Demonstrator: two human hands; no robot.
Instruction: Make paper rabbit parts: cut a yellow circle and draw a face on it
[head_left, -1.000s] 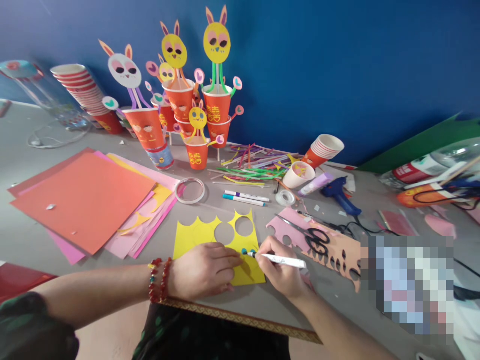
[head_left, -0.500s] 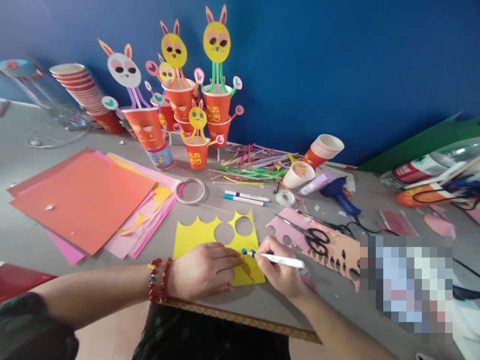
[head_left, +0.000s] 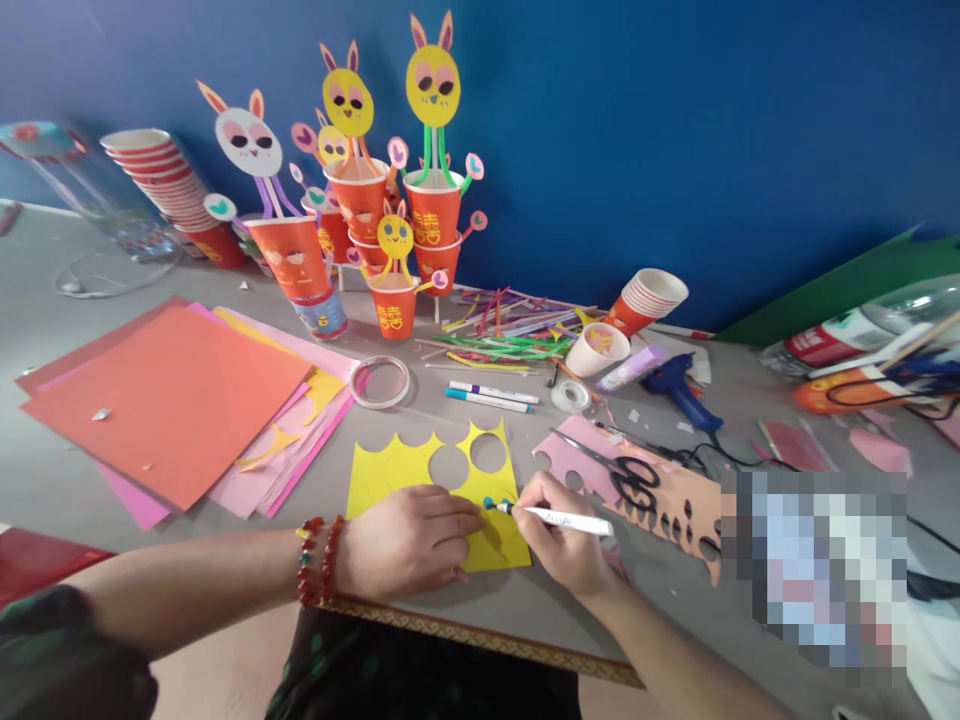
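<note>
A sheet of yellow paper with round holes and scalloped cut edges lies at the table's front edge. My left hand rests flat on it, fingers stretched to the right. Between the fingers of my right hand is a white acrylic marker, held in a pen grip with its tip pointing left. The tip is at a small blue-green mark on the paper, just beyond my left fingertips. Two more markers, one purple and one blue, lie behind the sheet.
Stacked coloured paper lies left. Red cups with paper rabbits stand at the back, beside pipe cleaners. Scissors lie on cut pink paper to the right, near a blue glue gun and a tape roll.
My right hand and the marker have shifted very slightly to the right. My left hand and the yellow paper stay in place.
</note>
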